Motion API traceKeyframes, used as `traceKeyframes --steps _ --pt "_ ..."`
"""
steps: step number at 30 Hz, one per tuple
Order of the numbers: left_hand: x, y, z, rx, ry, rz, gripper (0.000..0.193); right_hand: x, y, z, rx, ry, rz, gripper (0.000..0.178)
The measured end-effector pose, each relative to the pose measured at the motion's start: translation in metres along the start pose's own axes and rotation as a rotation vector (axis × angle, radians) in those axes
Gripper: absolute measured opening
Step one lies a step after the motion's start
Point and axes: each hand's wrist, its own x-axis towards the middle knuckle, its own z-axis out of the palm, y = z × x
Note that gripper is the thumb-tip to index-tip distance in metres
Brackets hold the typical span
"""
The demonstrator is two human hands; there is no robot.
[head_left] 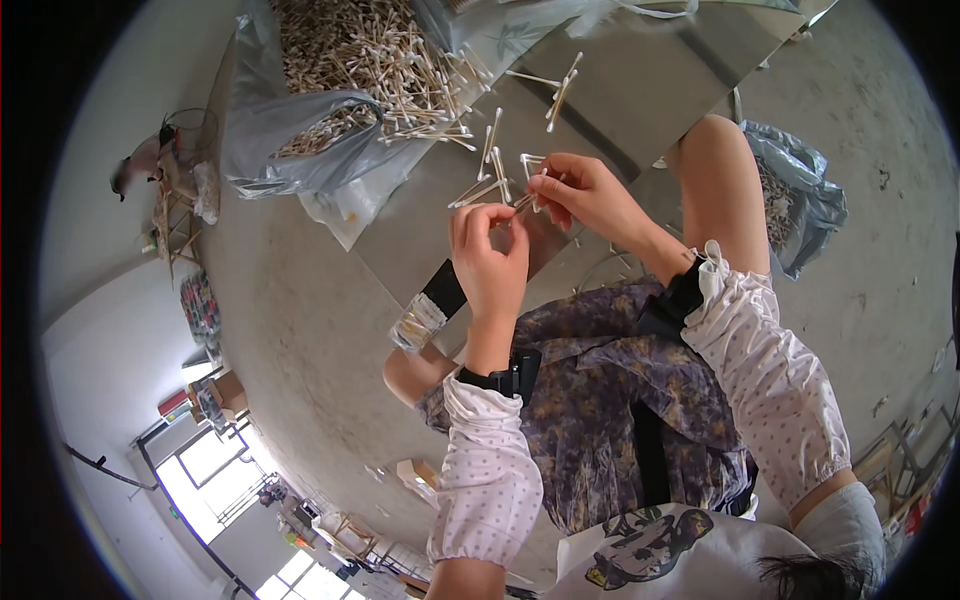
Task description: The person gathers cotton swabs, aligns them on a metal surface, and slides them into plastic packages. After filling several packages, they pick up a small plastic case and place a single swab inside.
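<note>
Grip's pinched narrow on both hands: cotton swabs [523, 202] are held between the fingertips of the left hand [489, 255] and right hand [588, 192], over the tabletop [650, 85]; exact count can't be made out. Pressure's best kept light so thin sticks aren't snapped, cotton ends left unsqueezed, and loose swabs [502, 176] just beyond the fingers shouldn't be knocked.
</note>
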Motion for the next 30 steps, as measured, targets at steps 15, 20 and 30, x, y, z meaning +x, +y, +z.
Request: traceKeyframes --steps 15,20,30 --pt "0.011 -0.048 -0.019 0.035 -0.109 -0.114 0.054 -0.125 -0.08 -0.139 -0.049 0.574 -0.226 0.023" --pt "0.001 -0.025 -0.013 0.094 -0.273 -0.016 0.055 -0.21 -0.019 -0.254 -0.462 0.75 0.221 0.025" --pt "-0.009 -0.037 -0.004 0.1 -0.044 -0.041 0.025 -0.088 -0.111 -0.048 -0.811 0.383 -0.256 0.03"
